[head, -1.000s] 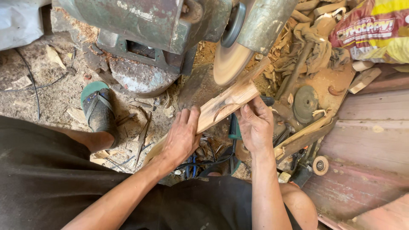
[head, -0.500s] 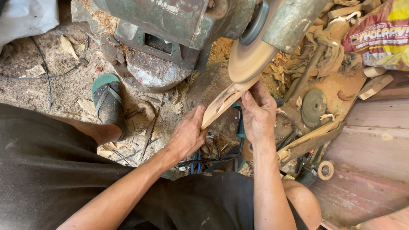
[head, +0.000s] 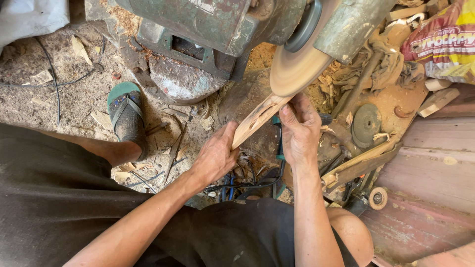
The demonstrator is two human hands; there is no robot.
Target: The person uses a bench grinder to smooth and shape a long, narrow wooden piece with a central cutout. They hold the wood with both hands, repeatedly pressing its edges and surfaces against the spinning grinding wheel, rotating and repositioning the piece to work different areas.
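Head view: long pale wooden piece [head: 257, 117] now steeper, tip under tan sanding disc [head: 297, 69] at 12 o'clock.
Left hand [head: 215, 155]: fingers wrapped around lower end.
Right hand [head: 299, 128]: pinches upper end.

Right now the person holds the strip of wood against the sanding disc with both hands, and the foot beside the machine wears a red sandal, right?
Not quite. The head view shows the sandal is green, not red. The rest holds: the left hand and right hand both grip the strip of wood, with its far end at the sanding disc.
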